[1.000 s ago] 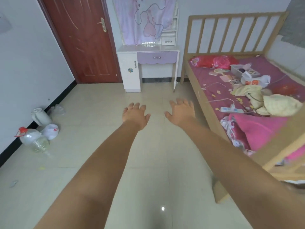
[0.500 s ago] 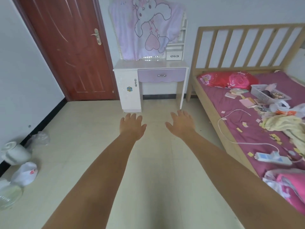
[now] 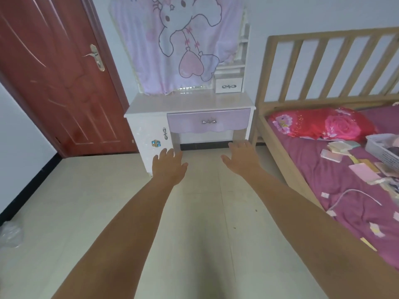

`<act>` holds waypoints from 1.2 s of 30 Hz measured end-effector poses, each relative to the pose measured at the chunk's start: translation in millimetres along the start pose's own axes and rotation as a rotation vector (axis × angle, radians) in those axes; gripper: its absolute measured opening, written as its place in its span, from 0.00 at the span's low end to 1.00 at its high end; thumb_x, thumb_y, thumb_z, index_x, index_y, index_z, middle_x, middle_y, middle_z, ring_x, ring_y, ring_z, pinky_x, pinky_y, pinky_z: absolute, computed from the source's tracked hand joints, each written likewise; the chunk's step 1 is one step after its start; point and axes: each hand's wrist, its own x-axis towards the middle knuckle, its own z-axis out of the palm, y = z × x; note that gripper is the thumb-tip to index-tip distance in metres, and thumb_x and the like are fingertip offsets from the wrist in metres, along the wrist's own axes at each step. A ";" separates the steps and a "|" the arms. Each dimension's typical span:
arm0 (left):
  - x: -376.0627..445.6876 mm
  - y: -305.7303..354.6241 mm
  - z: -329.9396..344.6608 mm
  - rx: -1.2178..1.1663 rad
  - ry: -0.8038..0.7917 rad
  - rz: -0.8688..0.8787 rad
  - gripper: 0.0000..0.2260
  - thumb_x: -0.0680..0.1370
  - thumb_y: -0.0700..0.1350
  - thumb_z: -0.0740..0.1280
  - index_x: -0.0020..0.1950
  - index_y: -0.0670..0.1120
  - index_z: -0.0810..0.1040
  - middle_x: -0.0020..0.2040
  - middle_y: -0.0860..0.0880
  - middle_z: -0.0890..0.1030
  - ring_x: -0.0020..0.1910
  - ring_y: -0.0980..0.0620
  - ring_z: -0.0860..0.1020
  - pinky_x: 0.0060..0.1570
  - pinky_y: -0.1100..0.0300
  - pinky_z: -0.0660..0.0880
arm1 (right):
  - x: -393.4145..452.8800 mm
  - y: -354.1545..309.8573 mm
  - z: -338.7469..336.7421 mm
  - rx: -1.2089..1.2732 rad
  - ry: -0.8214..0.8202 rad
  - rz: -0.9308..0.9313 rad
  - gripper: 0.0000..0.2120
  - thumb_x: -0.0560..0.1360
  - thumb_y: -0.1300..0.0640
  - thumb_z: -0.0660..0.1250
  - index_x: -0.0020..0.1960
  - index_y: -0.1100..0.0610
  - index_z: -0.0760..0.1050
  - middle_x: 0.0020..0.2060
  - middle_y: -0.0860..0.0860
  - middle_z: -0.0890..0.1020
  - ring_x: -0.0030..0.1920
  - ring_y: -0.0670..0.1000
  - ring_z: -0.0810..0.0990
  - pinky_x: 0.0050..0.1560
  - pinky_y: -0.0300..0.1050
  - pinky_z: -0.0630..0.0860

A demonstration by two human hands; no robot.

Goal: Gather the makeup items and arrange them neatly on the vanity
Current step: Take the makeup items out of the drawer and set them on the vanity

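A pale tiled floor (image 3: 64,212) runs to the far wall, where a dark red door (image 3: 54,83) stands shut at the left. Beside the door stands the vanity (image 3: 190,102), a white table with a bare glossy top, a lilac drawer (image 3: 208,121) under its front edge and a white cupboard door on its left side. A pink cartoon cloth (image 3: 172,44) hangs over its mirror, with a small white drawer (image 3: 228,85) at the back right corner of the top. To the right stands a wooden bed (image 3: 280,160) with a purple sheet. A red flowered pillow (image 3: 323,124) lies at its head. The makeup items (image 3: 354,162), flat pastel cases, lie scattered on the sheet near the bed's right edge beside a white basket (image 3: 382,152); details are blurred. A white cable (image 3: 354,195) curls nearer. The left hand (image 3: 169,165) and right hand (image 3: 241,157) reach forward above the floor, fingers straight and spread, holding nothing.
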 end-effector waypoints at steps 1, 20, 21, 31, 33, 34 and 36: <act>25.6 -2.4 1.9 -0.005 -0.007 -0.004 0.21 0.80 0.53 0.50 0.73 0.47 0.57 0.74 0.45 0.58 0.74 0.46 0.53 0.70 0.50 0.54 | 26.1 0.7 4.5 0.005 -0.001 0.001 0.24 0.77 0.46 0.56 0.68 0.58 0.64 0.67 0.57 0.67 0.71 0.58 0.58 0.68 0.50 0.58; 511.0 -61.7 89.2 -0.033 -0.202 0.074 0.20 0.80 0.53 0.52 0.69 0.45 0.64 0.70 0.46 0.65 0.72 0.47 0.58 0.68 0.49 0.57 | 461.6 29.0 140.6 0.140 -0.253 0.263 0.21 0.78 0.50 0.56 0.66 0.60 0.66 0.65 0.56 0.70 0.69 0.56 0.62 0.64 0.48 0.64; 530.3 -60.1 94.7 -0.030 -0.204 0.088 0.20 0.80 0.53 0.52 0.69 0.46 0.64 0.69 0.46 0.66 0.71 0.47 0.59 0.68 0.50 0.58 | 479.3 31.4 149.5 0.155 -0.273 0.281 0.20 0.78 0.51 0.56 0.66 0.60 0.66 0.65 0.56 0.70 0.68 0.56 0.62 0.63 0.48 0.65; 699.7 -50.2 172.7 -0.075 -0.196 0.124 0.20 0.80 0.50 0.54 0.71 0.49 0.61 0.73 0.49 0.62 0.73 0.50 0.57 0.69 0.52 0.56 | 651.1 42.2 279.1 0.699 -0.443 0.745 0.24 0.79 0.52 0.54 0.69 0.68 0.60 0.66 0.62 0.70 0.67 0.57 0.67 0.62 0.44 0.63; 708.8 -50.8 186.7 -0.109 -0.186 0.108 0.19 0.78 0.47 0.58 0.69 0.46 0.65 0.71 0.46 0.65 0.71 0.48 0.62 0.67 0.52 0.59 | 667.6 42.9 301.4 0.962 -0.396 0.995 0.23 0.79 0.52 0.55 0.66 0.68 0.63 0.56 0.62 0.74 0.56 0.58 0.73 0.57 0.46 0.67; 712.4 -51.2 192.3 -0.141 -0.157 0.111 0.19 0.76 0.44 0.62 0.67 0.43 0.69 0.68 0.43 0.70 0.68 0.44 0.67 0.64 0.50 0.63 | 674.3 42.2 310.4 1.149 -0.351 1.130 0.19 0.79 0.53 0.56 0.62 0.66 0.66 0.46 0.59 0.75 0.46 0.56 0.74 0.49 0.45 0.70; 717.0 -52.2 201.9 -0.182 -0.050 0.145 0.19 0.68 0.39 0.72 0.58 0.39 0.77 0.56 0.39 0.79 0.54 0.38 0.77 0.54 0.47 0.73 | 685.0 41.5 323.1 1.456 -0.214 1.345 0.07 0.78 0.55 0.58 0.49 0.60 0.68 0.35 0.53 0.72 0.34 0.50 0.71 0.37 0.40 0.70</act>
